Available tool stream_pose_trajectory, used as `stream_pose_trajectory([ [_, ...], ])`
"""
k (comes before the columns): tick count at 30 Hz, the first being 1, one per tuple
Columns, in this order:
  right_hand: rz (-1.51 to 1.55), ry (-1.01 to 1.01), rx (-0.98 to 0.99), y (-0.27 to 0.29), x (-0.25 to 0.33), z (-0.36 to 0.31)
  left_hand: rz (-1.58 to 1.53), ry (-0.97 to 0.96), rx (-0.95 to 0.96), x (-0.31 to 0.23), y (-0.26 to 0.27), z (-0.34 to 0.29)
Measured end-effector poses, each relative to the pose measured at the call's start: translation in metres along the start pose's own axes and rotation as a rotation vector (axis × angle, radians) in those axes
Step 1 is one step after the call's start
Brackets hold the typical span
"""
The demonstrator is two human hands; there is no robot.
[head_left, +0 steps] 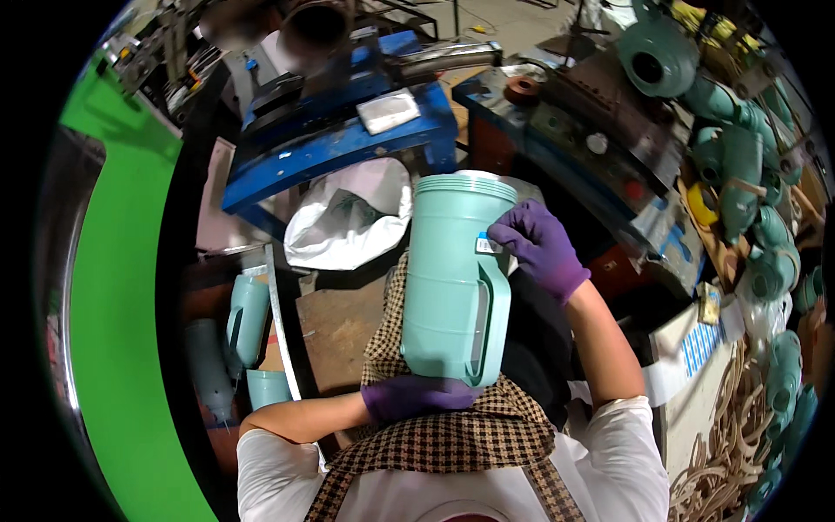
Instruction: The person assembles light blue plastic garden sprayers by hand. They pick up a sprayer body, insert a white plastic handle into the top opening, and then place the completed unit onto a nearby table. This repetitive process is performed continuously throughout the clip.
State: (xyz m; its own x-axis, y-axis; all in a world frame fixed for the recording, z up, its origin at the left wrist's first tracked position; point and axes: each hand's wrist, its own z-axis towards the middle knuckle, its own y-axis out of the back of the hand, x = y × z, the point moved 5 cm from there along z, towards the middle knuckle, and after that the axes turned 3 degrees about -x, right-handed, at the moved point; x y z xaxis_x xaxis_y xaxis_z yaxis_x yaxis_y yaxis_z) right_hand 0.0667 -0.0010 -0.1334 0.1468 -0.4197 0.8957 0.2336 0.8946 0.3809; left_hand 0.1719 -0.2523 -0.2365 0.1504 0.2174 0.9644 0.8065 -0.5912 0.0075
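A mint-green plastic jug [444, 270] stands upright before me, its rim ribbed and its long handle [496, 322] on the right side. My left hand [422, 396], in a purple glove, is curled under the jug's base and holds it; part of the fingers is hidden. High on the jug's right side, above the handle, is a small blue and white label [488, 244]. My right hand [541, 248], also gloved in purple, has its fingertips pinched together at that label's upper edge.
A blue metal bench [339, 148] stands ahead, with a white sack [348, 248] below it. More green jug bodies [248, 322] lie in a box at left. On the right are a sheet of blue labels [700, 348], tan curved pieces [722, 426] and several green parts [739, 178].
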Motion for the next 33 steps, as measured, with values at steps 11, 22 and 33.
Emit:
stream_pose_trajectory([
  [11,0.317,-0.247,-0.122,-0.037,-0.049,0.023,-1.159,0.883,-0.083,0.025,0.009,-0.046],
  [22,0.107,-0.004,-0.102,-0.073,-0.018,0.02,-1.877,2.62,0.005,-0.028,0.088,-0.157],
  [33,-0.428,0.622,-0.144,-0.113,0.112,0.199,-1.112,3.116,-0.932,0.009,0.055,-0.224],
])
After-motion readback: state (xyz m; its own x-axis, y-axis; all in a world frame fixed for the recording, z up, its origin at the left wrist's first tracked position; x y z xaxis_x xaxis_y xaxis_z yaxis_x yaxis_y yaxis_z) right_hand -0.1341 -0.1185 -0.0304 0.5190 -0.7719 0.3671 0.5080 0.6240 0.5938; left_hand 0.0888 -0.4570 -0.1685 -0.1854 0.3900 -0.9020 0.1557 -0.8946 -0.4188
